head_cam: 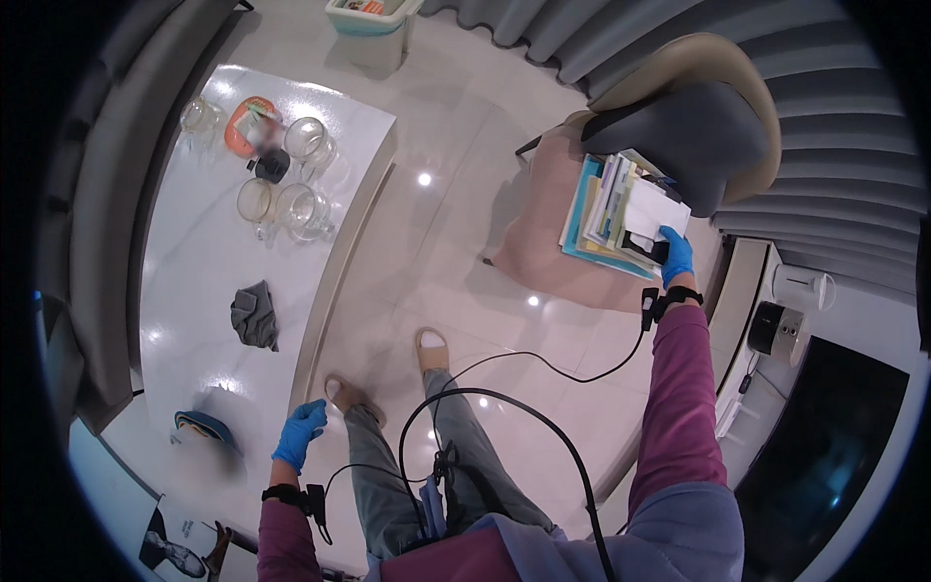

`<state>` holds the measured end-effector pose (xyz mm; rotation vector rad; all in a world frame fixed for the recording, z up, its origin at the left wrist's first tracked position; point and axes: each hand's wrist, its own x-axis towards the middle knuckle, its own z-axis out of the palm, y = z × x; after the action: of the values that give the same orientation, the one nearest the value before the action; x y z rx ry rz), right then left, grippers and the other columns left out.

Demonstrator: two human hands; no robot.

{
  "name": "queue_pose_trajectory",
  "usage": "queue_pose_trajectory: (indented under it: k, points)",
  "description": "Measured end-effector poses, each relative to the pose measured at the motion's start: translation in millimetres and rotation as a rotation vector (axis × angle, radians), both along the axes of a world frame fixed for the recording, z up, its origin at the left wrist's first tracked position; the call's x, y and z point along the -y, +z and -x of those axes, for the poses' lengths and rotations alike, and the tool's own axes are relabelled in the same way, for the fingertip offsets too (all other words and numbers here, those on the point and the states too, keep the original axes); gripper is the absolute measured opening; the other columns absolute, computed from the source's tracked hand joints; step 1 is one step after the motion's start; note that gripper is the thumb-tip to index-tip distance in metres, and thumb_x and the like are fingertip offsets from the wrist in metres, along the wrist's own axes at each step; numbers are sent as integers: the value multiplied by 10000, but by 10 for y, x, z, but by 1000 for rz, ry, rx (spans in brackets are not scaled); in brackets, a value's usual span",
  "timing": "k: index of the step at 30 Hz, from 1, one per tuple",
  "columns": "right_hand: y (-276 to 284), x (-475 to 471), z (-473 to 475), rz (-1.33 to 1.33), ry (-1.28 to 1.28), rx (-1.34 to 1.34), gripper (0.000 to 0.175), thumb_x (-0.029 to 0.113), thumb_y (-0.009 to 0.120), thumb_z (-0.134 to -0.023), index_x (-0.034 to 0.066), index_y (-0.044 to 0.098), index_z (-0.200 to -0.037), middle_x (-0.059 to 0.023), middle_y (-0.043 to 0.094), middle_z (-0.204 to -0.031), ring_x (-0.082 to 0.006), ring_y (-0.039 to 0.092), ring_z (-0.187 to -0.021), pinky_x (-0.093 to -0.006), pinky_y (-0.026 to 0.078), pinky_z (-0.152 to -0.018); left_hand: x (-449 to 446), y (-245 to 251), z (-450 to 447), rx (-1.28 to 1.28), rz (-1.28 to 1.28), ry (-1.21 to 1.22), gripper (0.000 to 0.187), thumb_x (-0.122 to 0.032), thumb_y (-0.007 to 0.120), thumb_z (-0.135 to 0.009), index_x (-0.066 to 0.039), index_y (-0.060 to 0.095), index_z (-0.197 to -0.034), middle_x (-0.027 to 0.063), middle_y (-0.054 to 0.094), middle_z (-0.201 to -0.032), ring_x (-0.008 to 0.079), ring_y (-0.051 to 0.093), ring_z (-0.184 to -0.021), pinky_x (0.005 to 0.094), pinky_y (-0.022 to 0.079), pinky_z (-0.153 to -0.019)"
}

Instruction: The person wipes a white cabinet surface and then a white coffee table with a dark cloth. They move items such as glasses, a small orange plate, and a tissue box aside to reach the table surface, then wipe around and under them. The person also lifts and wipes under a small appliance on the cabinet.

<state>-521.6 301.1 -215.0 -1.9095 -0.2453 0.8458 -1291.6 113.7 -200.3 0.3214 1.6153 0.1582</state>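
My right hand (677,256), in a blue glove, grips the near edge of a white sheet (654,211), its thumb on top. The sheet lies over a dark item on a pile of books and folders (607,207), with a turquoise folder (574,218) at the bottom. That pile rests on a pink fabric cover (534,225) beside a grey cushion (676,134) on a beige chair (760,109). My left hand (300,436), also blue-gloved, hangs by the near corner of the white table (218,254). It holds nothing, its fingers loosely bent and a little apart.
Several glass mugs (298,207), an orange tray (236,131) and a crumpled grey cloth (254,316) are on the table. A bin (371,36) stands behind. A sofa (109,182) lines the left; a television (822,451) is right. Cables (524,396) loop before my body.
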Motion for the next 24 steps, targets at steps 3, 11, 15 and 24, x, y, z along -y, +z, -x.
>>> queue_pose_trajectory:
  k: [3, 11, 15, 24]
  points:
    - [-67, 22, 24, 95, -35, 188, 463, 144, 713, -745, 0, 572, -1162, -105, 638, -1070, -210, 615, -904, -332, 490, -805, 11, -50, 79, -12, -10, 9, 404, -350, 650, -851, -135, 601, -1190, -12, 617, -995, 118, 566, -934, 293, 448, -816]
    - [416, 96, 1731, -171, -52, 1338, 615, 164, 759, -763, -97, 475, -1242, -217, 538, -1234, -337, 529, -1083, -426, 406, -976, 431, -608, 807, -309, -166, -57, 535, -354, 677, -833, -13, 552, -1225, 93, 634, -1019, 154, 581, -904, 294, 476, -791]
    - [190, 187, 3716, -239, 660, 869, 552, 84, 658, -834, -11, 418, -1323, -155, 481, -1314, -290, 488, -1170, -379, 363, -1024, 743, -914, 1354, -464, -217, -105, 482, -328, 712, -777, -3, 600, -1115, 159, 658, -923, 249, 635, -846, 332, 497, -766]
    - [-990, 206, 7740, -290, 1515, 496, 493, 272, 611, -850, 104, 505, -1302, -176, 511, -1137, -340, 512, -1030, -411, 469, -846, 745, -1445, 2312, -774, -45, -173, 633, -435, 852, -556, 69, 623, -864, 237, 666, -871, 352, 658, -867, 392, 531, -762]
